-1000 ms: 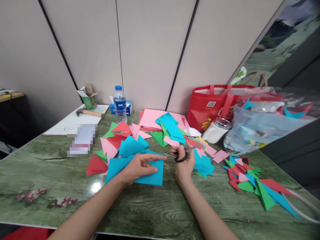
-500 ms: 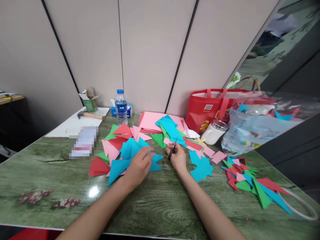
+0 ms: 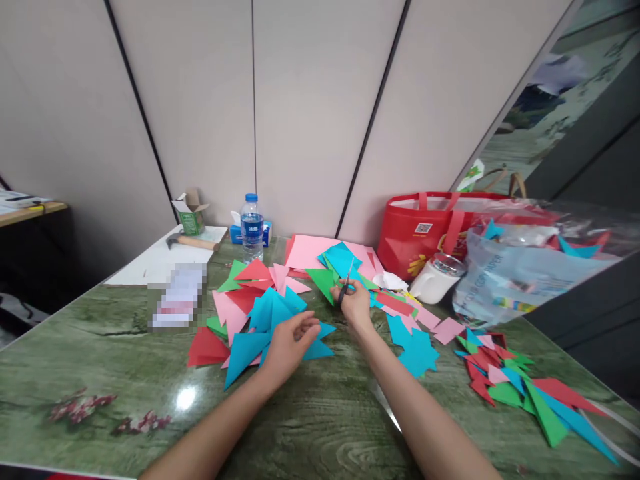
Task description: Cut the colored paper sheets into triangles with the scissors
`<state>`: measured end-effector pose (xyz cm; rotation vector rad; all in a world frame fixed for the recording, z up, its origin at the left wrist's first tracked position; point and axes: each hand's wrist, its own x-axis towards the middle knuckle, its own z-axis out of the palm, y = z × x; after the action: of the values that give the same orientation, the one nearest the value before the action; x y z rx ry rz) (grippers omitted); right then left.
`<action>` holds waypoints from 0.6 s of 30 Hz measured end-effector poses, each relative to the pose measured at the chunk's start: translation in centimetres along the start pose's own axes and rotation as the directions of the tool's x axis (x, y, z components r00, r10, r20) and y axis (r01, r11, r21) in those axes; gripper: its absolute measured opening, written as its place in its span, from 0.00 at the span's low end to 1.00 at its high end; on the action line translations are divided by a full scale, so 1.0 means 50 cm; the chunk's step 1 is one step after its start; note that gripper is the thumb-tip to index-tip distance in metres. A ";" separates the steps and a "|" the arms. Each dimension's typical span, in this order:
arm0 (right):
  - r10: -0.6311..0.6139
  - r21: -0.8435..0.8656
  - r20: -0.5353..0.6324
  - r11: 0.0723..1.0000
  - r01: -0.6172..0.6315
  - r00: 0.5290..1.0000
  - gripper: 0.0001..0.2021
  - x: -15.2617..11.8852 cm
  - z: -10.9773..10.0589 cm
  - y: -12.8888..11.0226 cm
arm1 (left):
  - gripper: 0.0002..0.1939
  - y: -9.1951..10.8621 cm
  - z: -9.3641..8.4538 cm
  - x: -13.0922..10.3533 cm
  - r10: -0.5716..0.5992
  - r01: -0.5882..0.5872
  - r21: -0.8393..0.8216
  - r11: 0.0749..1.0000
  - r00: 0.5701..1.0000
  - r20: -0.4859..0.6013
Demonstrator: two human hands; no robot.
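My right hand [image 3: 356, 305] is closed around a pair of dark-handled scissors [image 3: 345, 288], blades pointing up and away. Behind the scissors lie a green paper piece [image 3: 320, 281] and a blue paper piece [image 3: 340, 259]; whether my fingers also touch them I cannot tell. Over a heap of folded blue paper pieces [image 3: 277, 310] hovers my left hand [image 3: 290, 343], its fingers loosely bent with nothing visible in them. Red paper pieces [image 3: 207, 347] and pink ones [image 3: 227, 312] fan out left of that heap. A blue cut-out [image 3: 417, 350] lies right of my right forearm.
Pink sheets [image 3: 310, 252] lie by the wall, with a water bottle [image 3: 252, 230] to their left. A hammer [image 3: 193, 241] rests on white paper. At right stand a red bag [image 3: 407, 230], a white mug [image 3: 435, 280], a plastic bag [image 3: 500, 273] and a colourful scrap pile [image 3: 505, 373].
The view has shifted, so everything sits lower and further right. My right hand with the scissors has reached slightly farther toward the green and blue paper. My left hand stays over the blue heap.
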<state>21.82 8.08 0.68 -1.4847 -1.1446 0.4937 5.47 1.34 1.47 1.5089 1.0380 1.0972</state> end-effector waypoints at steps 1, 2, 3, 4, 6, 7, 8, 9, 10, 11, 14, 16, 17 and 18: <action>0.005 0.053 0.046 0.999 -0.008 0.999 0.18 -0.010 -0.008 -0.010 | 0.19 0.003 0.000 0.003 -0.094 0.092 -0.107 0.990 0.996 -0.010; 0.004 0.099 0.093 0.995 -0.013 0.996 0.19 -0.022 -0.017 -0.022 | 0.21 0.005 -0.001 0.006 -0.159 0.152 -0.196 0.969 0.987 -0.019; -0.003 0.137 0.142 0.990 -0.016 0.990 0.19 -0.037 -0.025 -0.033 | 0.22 0.008 -0.002 0.008 -0.200 0.186 -0.278 0.943 0.979 -0.025; -0.016 0.167 0.193 0.986 -0.017 0.981 0.19 -0.054 -0.034 -0.043 | 0.23 0.011 -0.002 0.009 -0.221 0.202 -0.348 0.915 0.975 -0.016; -0.041 0.204 0.288 0.979 -0.020 0.957 0.18 -0.087 -0.048 -0.057 | 0.24 0.015 -0.002 0.009 -0.210 0.205 -0.442 0.873 0.977 0.037; -0.055 0.227 0.341 0.974 -0.025 0.938 0.18 -0.102 -0.054 -0.060 | 0.23 0.017 -0.002 0.009 -0.198 0.202 -0.461 0.864 0.978 0.058; -0.076 0.273 0.396 0.961 -0.038 0.915 0.18 -0.116 -0.060 -0.061 | 0.21 0.018 -0.001 0.008 -0.192 0.196 -0.463 0.864 0.980 0.057; -0.098 0.302 0.391 0.953 -0.027 0.915 0.17 -0.126 -0.065 -0.060 | 0.19 0.018 -0.001 0.008 -0.195 0.187 -0.455 0.870 0.980 0.032; -0.116 0.321 0.354 0.947 -0.004 0.928 0.16 -0.133 -0.069 -0.056 | 0.18 0.019 0.000 0.007 -0.204 0.176 -0.443 0.879 0.979 -0.017; -0.124 0.325 0.298 0.945 0.021 0.947 0.16 -0.138 -0.073 -0.051 | 0.17 0.018 0.000 0.007 -0.216 0.165 -0.428 0.888 0.974 -0.074; -0.082 0.274 0.111 0.960 0.049 0.990 0.16 -0.135 -0.090 -0.022 | 0.19 0.019 -0.002 0.008 -0.234 0.140 -0.410 0.901 0.954 -0.189; -0.026 0.251 0.076 0.968 0.006 0.997 0.17 -0.123 -0.107 0.007 | 0.19 0.021 -0.005 0.009 -0.255 0.153 -0.433 0.889 0.949 -0.188; 0.004 0.244 0.088 0.969 -0.026 0.996 0.17 -0.115 -0.118 0.023 | 0.19 0.022 -0.006 0.009 -0.268 0.163 -0.459 0.874 0.947 -0.175; 0.019 0.242 0.095 0.969 -0.042 0.995 0.18 -0.107 -0.131 0.039 | 0.18 0.025 -0.006 0.009 -0.282 0.172 -0.491 0.854 0.946 -0.158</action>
<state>25.54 0.42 -0.86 -1.2782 -1.0910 0.7048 5.40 1.64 2.78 0.8600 0.9799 1.2579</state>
